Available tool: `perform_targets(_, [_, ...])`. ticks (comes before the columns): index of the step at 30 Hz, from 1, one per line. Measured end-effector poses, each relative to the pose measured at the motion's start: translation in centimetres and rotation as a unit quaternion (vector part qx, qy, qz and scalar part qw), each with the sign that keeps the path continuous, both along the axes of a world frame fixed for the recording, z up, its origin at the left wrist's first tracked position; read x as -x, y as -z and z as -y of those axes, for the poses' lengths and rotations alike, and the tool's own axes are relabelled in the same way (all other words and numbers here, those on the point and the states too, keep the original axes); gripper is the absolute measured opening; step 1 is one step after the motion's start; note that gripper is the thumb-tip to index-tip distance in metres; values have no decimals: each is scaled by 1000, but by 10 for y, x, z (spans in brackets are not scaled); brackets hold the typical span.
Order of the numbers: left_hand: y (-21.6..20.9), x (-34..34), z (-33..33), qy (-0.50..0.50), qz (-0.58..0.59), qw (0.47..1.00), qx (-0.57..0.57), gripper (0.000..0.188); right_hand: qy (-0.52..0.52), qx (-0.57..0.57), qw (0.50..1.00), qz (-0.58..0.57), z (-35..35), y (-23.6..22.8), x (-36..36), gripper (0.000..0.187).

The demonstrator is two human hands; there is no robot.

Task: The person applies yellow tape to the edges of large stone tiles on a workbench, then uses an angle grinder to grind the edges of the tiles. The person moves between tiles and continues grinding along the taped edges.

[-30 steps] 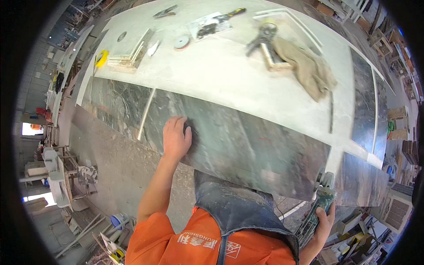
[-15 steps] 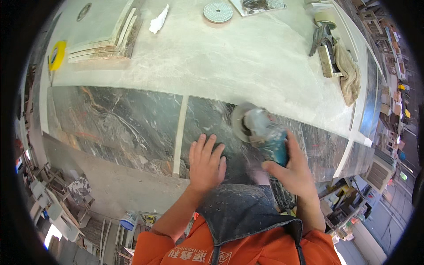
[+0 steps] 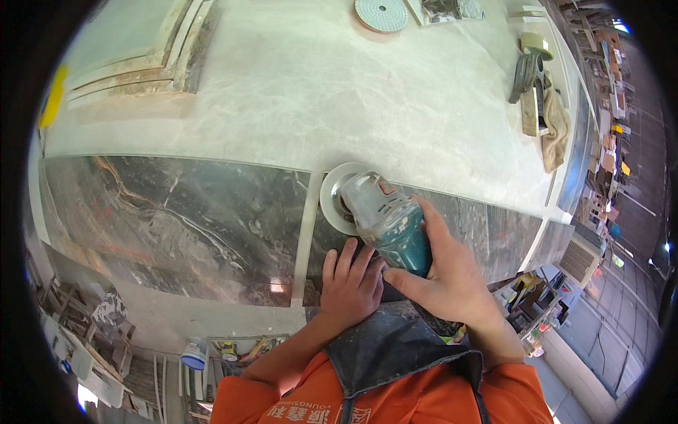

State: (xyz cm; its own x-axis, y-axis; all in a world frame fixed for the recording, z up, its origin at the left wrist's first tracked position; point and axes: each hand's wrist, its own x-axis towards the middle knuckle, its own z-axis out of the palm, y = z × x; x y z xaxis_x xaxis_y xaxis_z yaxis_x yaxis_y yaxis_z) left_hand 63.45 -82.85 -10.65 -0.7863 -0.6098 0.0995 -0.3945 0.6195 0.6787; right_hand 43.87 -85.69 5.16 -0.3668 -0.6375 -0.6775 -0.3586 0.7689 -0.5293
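Observation:
My right hand [image 3: 452,283] is wrapped round the teal body of an angle grinder [image 3: 395,233], thumb along its near side. The grinder's pale round disc [image 3: 330,205] lies over the far edge of a dark, white-veined stone slab [image 3: 466,230], close to a pale strip [image 3: 308,233]. Flat on the slab, just nearer to me than the disc, rests my left hand [image 3: 353,286] with its fingers stretched out. Its fingertips are near the grinder head. Left of the strip lies another dark slab [image 3: 205,219] with orange and white veins.
On the pale table [image 3: 268,92] beyond lie a round polishing pad [image 3: 382,14], pale L-shaped strips [image 3: 131,74], a tape roll [image 3: 537,45] and a beige cloth [image 3: 556,134]. A yellow ring [image 3: 54,97] is at far left. A bucket [image 3: 194,352] stands below the near edge.
My right hand has brought the grinder left, close to the pale strip and to my left hand. The view has shifted, and the small white piece at the top has left it.

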Motion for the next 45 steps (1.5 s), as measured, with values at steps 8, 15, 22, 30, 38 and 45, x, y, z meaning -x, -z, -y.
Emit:
perform_targets(8, [4, -5, -3, 13, -7, 1000, -22, 33, -15, -11, 999, 27, 8, 1, -5, 95])
perform_targets(15, [6, 0, -1, 16, 16, 1000, 8, 37, 26, -17, 998, 49, -12, 3, 5, 96])
perform_targets(22, [-7, 7, 1, 34, 59, 998, 8, 26, 89, -60, 994, -1, -82, -1, 39, 97])
perform_targets(30, [-4, 4, 0, 41, 96, 992, 67, 23, 155, -65, 984, -61, -180, 1, 93, 94])
perform_targets(38, [-9, 9, 5, 74, 81, 986, 129, 21, 215, -92, 967, -101, -295, 3, 161, 95])
perform_targets(45, [1, 5, 4, 64, 98, 981, 156, 25, 308, -129, 927, -169, -394, 5, 225, 95])
